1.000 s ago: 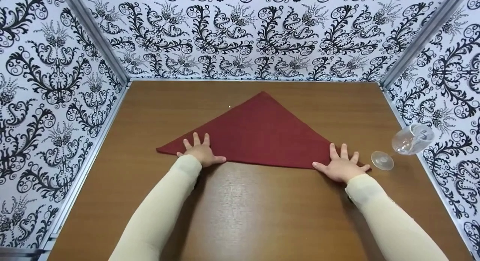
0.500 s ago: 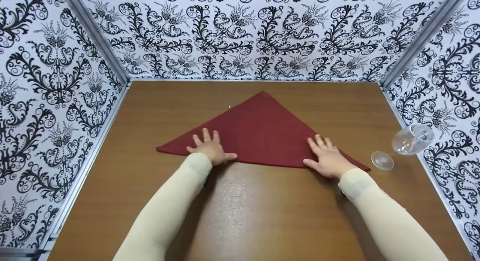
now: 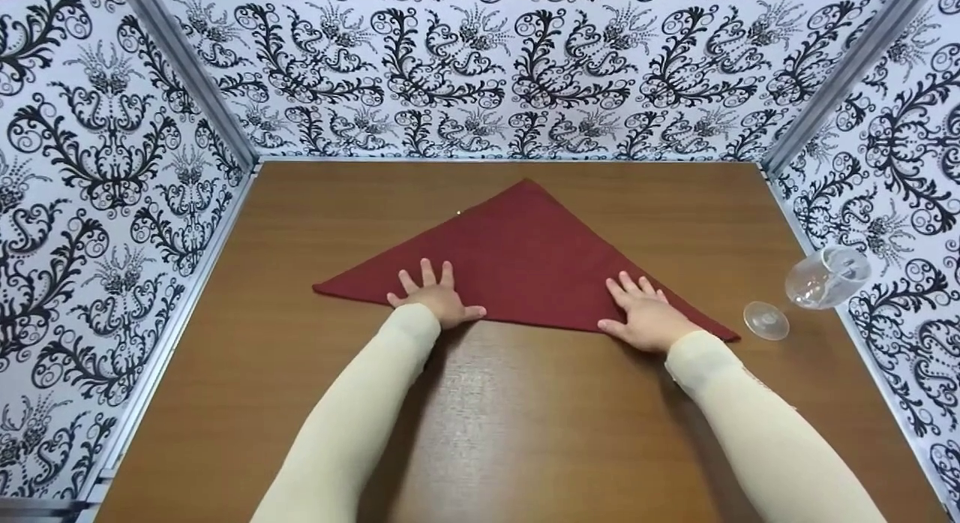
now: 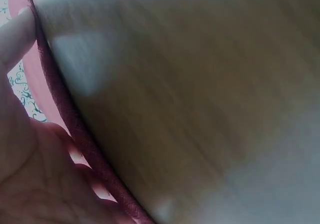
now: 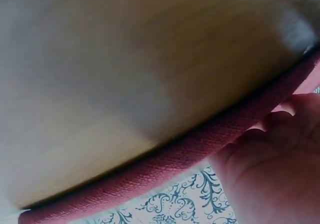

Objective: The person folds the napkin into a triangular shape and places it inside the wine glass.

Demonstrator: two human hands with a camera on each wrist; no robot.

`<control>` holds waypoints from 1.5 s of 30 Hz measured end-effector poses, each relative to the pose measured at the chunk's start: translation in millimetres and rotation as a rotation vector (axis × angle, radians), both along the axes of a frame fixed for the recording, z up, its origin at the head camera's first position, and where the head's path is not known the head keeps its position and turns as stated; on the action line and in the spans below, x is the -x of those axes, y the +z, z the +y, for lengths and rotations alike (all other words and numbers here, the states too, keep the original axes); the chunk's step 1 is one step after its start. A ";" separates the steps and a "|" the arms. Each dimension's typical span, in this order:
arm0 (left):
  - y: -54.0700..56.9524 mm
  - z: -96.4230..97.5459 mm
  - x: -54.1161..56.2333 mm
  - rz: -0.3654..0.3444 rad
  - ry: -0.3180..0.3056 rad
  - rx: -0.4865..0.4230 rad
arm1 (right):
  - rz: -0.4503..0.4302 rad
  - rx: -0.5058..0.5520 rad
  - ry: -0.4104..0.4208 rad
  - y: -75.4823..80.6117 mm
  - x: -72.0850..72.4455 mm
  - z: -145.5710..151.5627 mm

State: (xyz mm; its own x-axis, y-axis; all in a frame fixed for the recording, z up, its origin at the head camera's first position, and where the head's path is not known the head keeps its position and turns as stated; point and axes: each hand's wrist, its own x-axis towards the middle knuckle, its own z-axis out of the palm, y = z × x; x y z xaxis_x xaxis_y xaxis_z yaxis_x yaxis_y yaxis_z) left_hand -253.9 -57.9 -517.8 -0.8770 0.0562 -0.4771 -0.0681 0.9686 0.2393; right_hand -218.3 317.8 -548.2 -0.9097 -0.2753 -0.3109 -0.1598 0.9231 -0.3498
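Observation:
A dark red cloth napkin (image 3: 525,260), folded into a triangle, lies flat on the wooden table with its peak pointing away from me. My left hand (image 3: 437,302) rests on its near edge left of the middle, fingers spread. Toward the right part of the same edge, my right hand (image 3: 649,317) lies on the cloth with fingers straight and thumb out to the left. The left wrist view shows the napkin's folded edge (image 4: 75,119) running past my palm. In the right wrist view the thick fold (image 5: 165,164) crosses beside my hand.
A clear stemmed glass (image 3: 825,279) lies tipped on its side at the right, its foot (image 3: 766,320) close to the napkin's right corner. Patterned panels (image 3: 480,73) in metal frames border the wooden table (image 3: 525,433) at the back and both sides.
Both hands have slid inward along the napkin's near edge, the left one rightward and the right one leftward. The right corner of the cloth is now uncovered. The glass has stayed put.

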 end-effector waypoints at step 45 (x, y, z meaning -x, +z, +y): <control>3.0 53.4 4.5 0.022 -0.050 0.015 | 0.044 -0.061 -0.010 17.2 32.3 -26.3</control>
